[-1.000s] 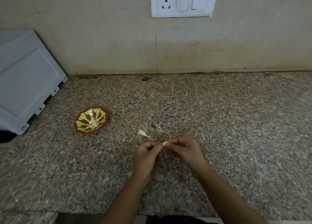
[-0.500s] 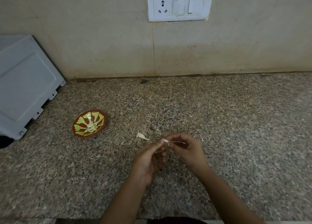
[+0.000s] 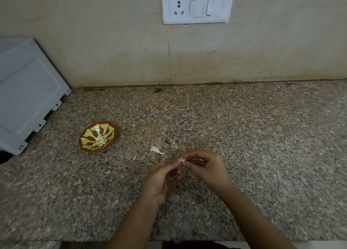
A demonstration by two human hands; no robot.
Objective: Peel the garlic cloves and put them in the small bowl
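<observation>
A garlic clove [image 3: 183,160] was pinched between the fingertips of the left hand [image 3: 161,177] and the right hand [image 3: 208,168], just over the worktop [image 3: 244,136]. It looked tiny, light and probably slippery once skinned, so it was best gripped by the ends. Peeled cloves [image 3: 100,140] were piled in the small bowl [image 3: 82,138], well apart to the left.

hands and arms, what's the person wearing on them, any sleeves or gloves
Nothing worn: the left hand and right hand are bare, without gloves. Both forearms are uncovered down to the frame's bottom edge, with no sleeves. No ring, watch or bangle shows.
</observation>
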